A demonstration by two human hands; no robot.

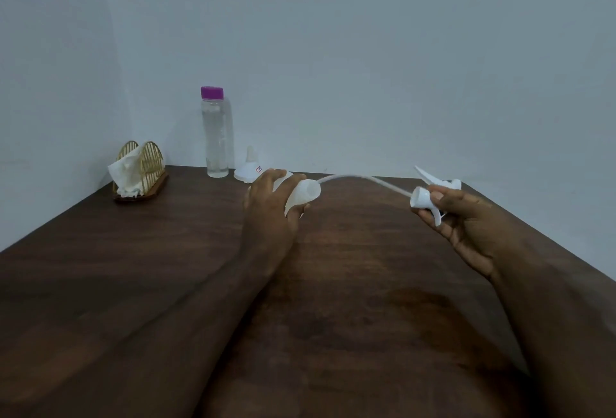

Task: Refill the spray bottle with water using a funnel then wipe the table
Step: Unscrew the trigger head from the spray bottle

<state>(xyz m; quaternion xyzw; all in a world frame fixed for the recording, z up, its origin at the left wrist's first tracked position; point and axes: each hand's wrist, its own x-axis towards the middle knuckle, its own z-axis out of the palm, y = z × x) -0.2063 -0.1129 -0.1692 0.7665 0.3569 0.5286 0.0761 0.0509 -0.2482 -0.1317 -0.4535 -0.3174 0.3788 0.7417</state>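
Note:
My left hand grips a translucent white spray bottle, tilted on its side with its open neck pointing right. My right hand holds the white spray head, pulled out to the right of the bottle. Its thin dip tube arcs back toward the bottle's mouth. A white funnel stands upside down on the dark wooden table just behind my left hand. A clear water bottle with a purple cap stands upright to the funnel's left, near the wall.
A gold wire holder with white tissues sits at the table's far left corner. Walls close off the far and left sides. The table's right edge runs diagonally behind my right hand.

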